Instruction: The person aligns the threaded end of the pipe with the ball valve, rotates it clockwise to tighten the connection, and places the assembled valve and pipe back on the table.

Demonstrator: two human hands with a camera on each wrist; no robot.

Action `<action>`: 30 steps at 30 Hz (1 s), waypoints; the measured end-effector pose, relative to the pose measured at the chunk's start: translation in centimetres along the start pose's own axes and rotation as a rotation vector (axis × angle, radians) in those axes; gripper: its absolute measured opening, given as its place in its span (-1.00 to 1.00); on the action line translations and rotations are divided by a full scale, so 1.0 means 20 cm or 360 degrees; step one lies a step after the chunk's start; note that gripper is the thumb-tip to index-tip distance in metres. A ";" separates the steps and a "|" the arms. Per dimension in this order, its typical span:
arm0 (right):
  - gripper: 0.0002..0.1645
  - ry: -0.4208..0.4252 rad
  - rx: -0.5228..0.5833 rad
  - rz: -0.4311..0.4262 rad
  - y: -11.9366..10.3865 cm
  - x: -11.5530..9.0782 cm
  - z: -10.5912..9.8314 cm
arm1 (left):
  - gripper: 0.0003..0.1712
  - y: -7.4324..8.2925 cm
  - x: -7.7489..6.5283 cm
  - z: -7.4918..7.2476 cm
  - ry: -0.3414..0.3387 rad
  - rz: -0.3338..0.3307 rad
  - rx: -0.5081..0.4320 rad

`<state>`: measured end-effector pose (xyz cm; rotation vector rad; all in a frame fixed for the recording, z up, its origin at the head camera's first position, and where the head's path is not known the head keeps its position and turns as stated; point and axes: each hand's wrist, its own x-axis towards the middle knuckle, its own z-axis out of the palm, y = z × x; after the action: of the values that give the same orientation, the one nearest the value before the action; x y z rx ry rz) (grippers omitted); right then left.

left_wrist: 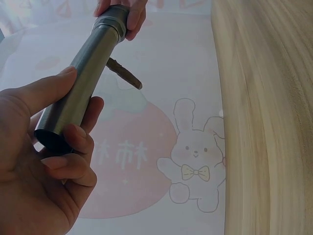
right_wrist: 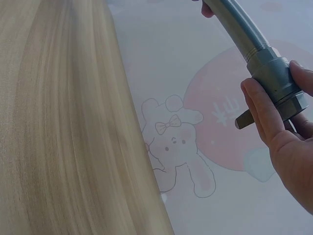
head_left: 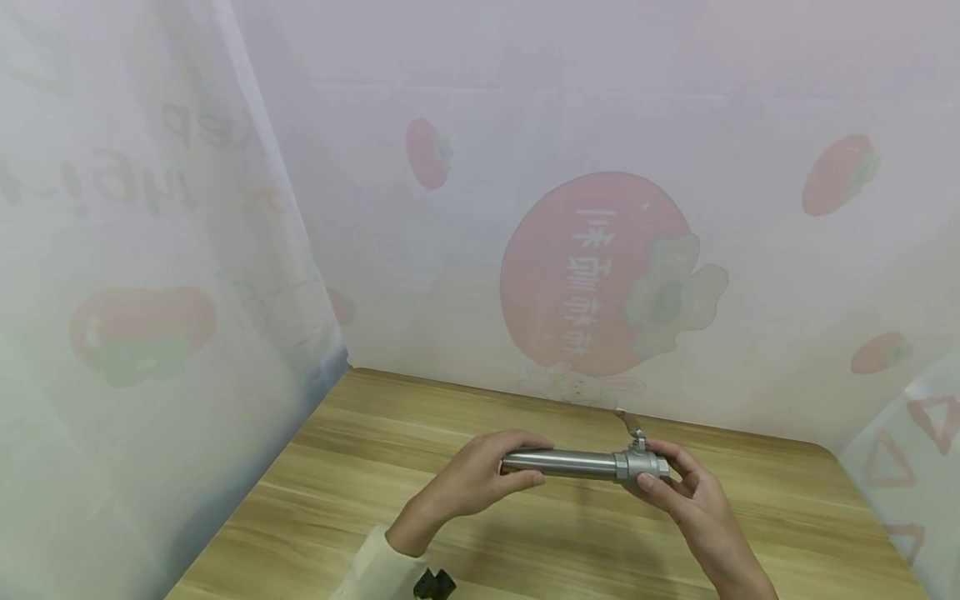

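Observation:
Both hands hold a steel pipe (head_left: 573,464) with a ball valve (head_left: 637,465) joined to its right end, level above the wooden table. My left hand (head_left: 491,471) grips the pipe's free end, thumb on one side and fingers round the other; its open mouth shows in the left wrist view. At the other end my right hand (head_left: 690,496) pinches the valve body (right_wrist: 274,78) between thumb and fingers. The valve's lever handle (head_left: 628,423) points away toward the back curtain. In the left wrist view the lever (left_wrist: 124,74) sticks out beside the pipe (left_wrist: 80,88).
A wood-grain table (head_left: 300,508) lies under the hands. Behind it hangs a pale curtain (head_left: 465,275) printed with persimmons and a rabbit, and another curtain (head_left: 150,417) stands along the left. A small black object (head_left: 435,583) sits at the left sleeve.

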<state>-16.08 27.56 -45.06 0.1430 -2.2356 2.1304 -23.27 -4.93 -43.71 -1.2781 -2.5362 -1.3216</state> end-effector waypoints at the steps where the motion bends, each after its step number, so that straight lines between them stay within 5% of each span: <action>1: -0.38 -0.0006 0.0002 -0.0004 0.00 0.00 0.00 | -0.55 0.00 0.00 0.00 -0.0001 -0.0005 0.0001; 30: -0.39 -0.0023 -0.0008 -0.0011 0.01 0.00 -0.01 | -0.52 0.00 0.00 0.00 0.0020 -0.0013 0.0050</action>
<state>-16.06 27.69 -45.21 0.1665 -2.2453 2.1269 -23.19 -5.01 -43.71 -1.2514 -2.5462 -1.2815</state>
